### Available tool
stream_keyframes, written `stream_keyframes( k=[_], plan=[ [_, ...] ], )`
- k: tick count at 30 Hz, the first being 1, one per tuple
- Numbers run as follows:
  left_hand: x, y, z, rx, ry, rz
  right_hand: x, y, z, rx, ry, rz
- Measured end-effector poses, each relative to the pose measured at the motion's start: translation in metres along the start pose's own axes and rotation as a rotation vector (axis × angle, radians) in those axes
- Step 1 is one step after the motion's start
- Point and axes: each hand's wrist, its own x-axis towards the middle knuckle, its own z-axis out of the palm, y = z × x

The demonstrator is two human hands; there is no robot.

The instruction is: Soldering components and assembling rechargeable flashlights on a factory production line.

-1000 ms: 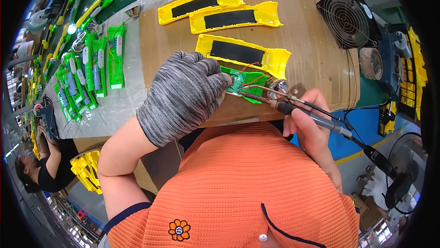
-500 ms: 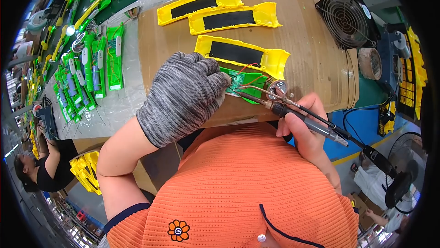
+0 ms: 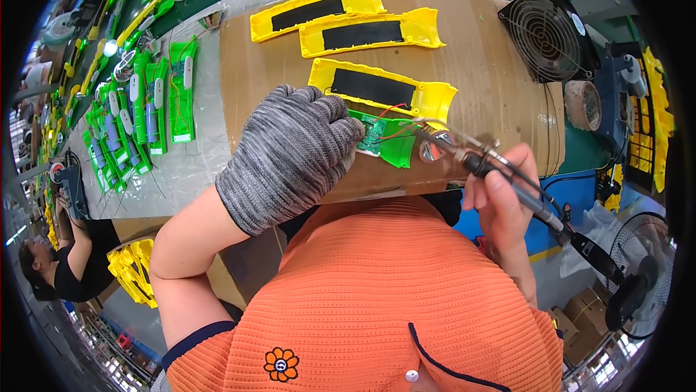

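Head view: left hand (image 3: 290, 156), in a grey knit glove, is clamped over the green part (image 3: 388, 144) with its small board, pinning it to the cardboard-covered tabletop (image 3: 493, 102) just below a yellow shell (image 3: 380, 89). Right hand (image 3: 500, 200) grips the soldering iron (image 3: 471, 160) pen-style, tip at the red wires (image 3: 391, 122) by the board. Judgement: keep the part pinned flat, touch only the joint, keep glove fingertips off the tip. Fan (image 3: 547, 29) sits at far right.
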Motion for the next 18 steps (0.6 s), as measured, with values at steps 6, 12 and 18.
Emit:
stream_keyframes(
  k=[6,12,18],
  plan=[
    [0.011,0.006,-0.022,0.012,0.028,0.007,0.022,0.01,-0.017,0.039,0.165,-0.065],
    [0.047,-0.023,0.0,0.458,-0.047,0.128,0.024,0.011,-0.014,0.17,0.169,-0.078],
    [0.03,-0.015,-0.033,0.311,-0.22,0.136,0.024,0.015,-0.023,0.231,0.21,-0.088]
  ],
)
